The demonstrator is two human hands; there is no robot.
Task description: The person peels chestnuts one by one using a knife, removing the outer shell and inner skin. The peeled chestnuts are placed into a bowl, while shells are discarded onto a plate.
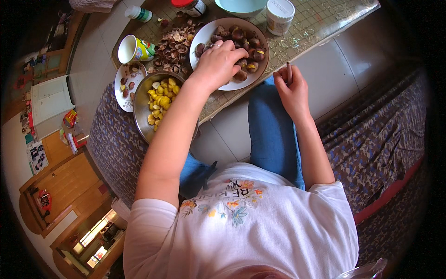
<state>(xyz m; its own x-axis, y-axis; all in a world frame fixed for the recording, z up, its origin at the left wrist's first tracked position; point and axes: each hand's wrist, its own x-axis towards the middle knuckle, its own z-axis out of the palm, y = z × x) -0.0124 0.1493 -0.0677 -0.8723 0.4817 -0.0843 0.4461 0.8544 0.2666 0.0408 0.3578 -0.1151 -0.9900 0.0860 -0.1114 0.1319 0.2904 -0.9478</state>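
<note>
My left hand (221, 61), with a ring on one finger, reaches over a white plate (228, 85) of brown chestnuts (238, 34), some showing yellow flesh through split shells. Its fingers touch the chestnuts; whether they grip one cannot be told. Off the table's edge, my right hand (292, 87) is closed around a thin brown handle-like object (289, 73). Left of my left forearm, a steel bowl (139, 117) holds peeled yellow chestnuts (163, 101). A small white plate (122, 103) with several chestnut pieces stands beside it. Broken shells (174, 48) lie heaped between the bowl and the large plate.
A patterned paper cup (139, 49) lies tilted near the shells. Along the table's far part are a white-green bottle (138, 14), a red-lidded jar (191, 7), a pale blue bowl (240, 7) and a white-lidded tub (279, 17). The table edge (313, 45) runs diagonally above my knees.
</note>
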